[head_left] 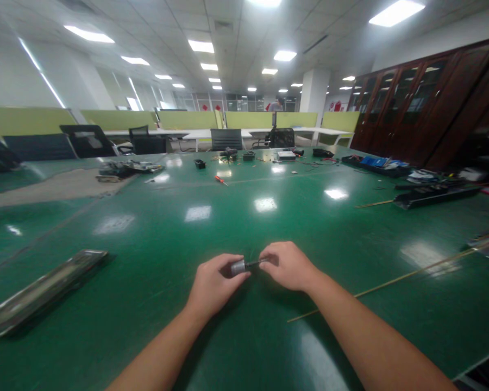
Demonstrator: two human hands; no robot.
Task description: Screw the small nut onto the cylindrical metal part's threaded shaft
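Note:
Both my hands meet over the green table (244, 228), low in the middle of the view. My left hand (214, 283) is closed around a small grey metal cylinder (238, 266). A thin dark shaft (253, 264) sticks out of the cylinder to the right. My right hand (287, 266) pinches the end of that shaft with its fingers curled. The rest of the small part is hidden under my fingers.
A long flat metal tray (41, 292) lies at the left. Thin wooden rods (411, 274) cross the table at the right, near dark trays (432, 194). Tools, a red screwdriver (220, 180) and small parts lie at the far side. Office chairs (87, 140) and dark wooden cabinets (424, 98) stand behind.

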